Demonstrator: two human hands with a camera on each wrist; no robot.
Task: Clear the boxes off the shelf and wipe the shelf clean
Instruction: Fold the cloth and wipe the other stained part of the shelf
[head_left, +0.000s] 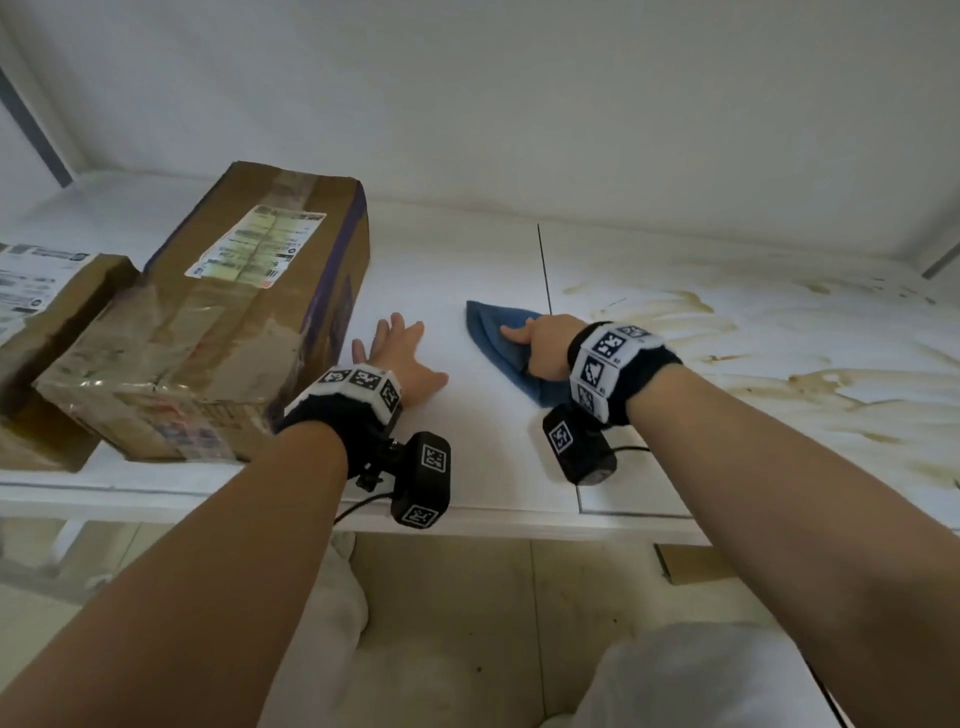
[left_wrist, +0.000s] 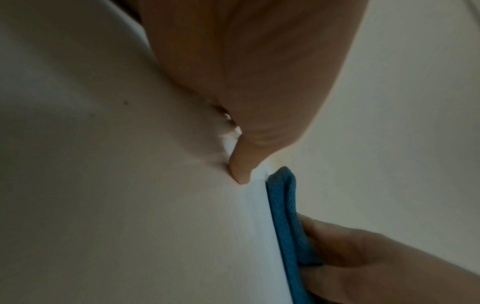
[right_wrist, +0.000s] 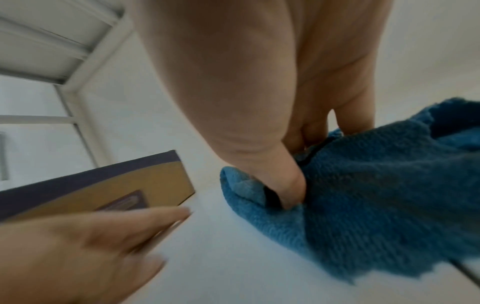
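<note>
A large taped cardboard box (head_left: 208, 322) with a shipping label lies on the left of the white shelf (head_left: 467, 467). A smaller labelled box (head_left: 47, 312) sits beside it at the far left. My left hand (head_left: 400, 353) rests flat on the shelf, fingers spread, just right of the large box and not touching it. My right hand (head_left: 545, 345) pinches a folded blue cloth (head_left: 493, 332) against the shelf. In the right wrist view its thumb (right_wrist: 288, 185) is tucked into a fold of the cloth (right_wrist: 376, 195), with the box corner (right_wrist: 130, 185) and my left hand (right_wrist: 91, 236) nearby.
Brown smeared stains (head_left: 753, 364) cover the shelf's right panel, beyond a thin seam (head_left: 544, 270). The back wall rises close behind. The shelf's front edge (head_left: 519, 517) runs under my wrists. Below it are a tiled floor and a cardboard scrap (head_left: 691, 564).
</note>
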